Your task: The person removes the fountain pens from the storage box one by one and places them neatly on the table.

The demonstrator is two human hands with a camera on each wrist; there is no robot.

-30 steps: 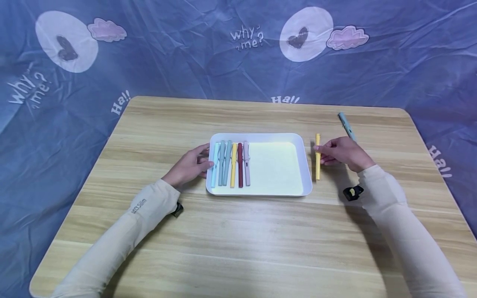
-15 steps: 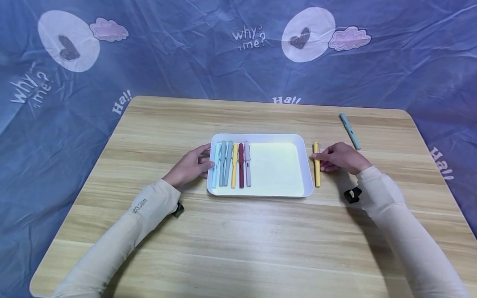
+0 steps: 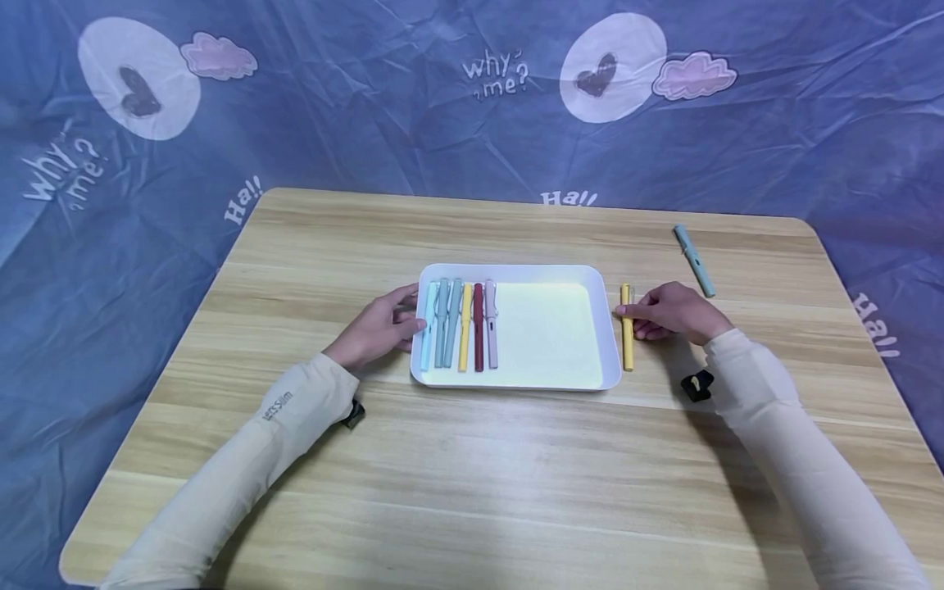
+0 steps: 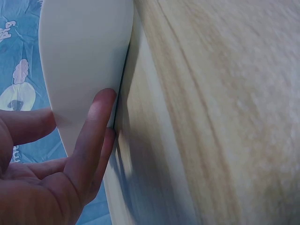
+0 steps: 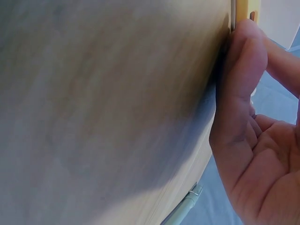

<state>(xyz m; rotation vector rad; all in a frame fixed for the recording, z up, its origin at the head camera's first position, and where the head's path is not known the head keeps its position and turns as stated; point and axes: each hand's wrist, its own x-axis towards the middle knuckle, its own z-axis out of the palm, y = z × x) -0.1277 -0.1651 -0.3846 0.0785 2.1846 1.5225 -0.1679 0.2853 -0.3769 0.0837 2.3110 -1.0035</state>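
A white rectangular tray point(image 3: 549, 336) lies on the table, with a row of capped pens side by side in its left part. My left hand point(image 3: 376, 328) holds the tray's left end, thumb at the rim and fingers along the outer wall point(image 4: 84, 47). Just outside the tray's right end, my right hand point(image 3: 674, 311) pinches a yellow pen point(image 3: 628, 354) between thumb and fingers. That pen stands parallel to the tray's short side, at or very near the tabletop. In the right wrist view only a piece of the yellow pen point(image 5: 242, 9) shows beyond the fingertips.
In the tray lie a light blue pen point(image 3: 427, 344), two grey-blue pens, a yellow pen point(image 3: 464, 344), a dark red pen point(image 3: 478, 336) and a lilac pen point(image 3: 492, 336). Behind my right hand a teal pen point(image 3: 694, 260) lies slanted on the wooden table point(image 3: 472, 483).
My right hand has brought the yellow pen slightly nearer to me and down beside the tray, then stayed nearly still. The left hand and tray keep their place.
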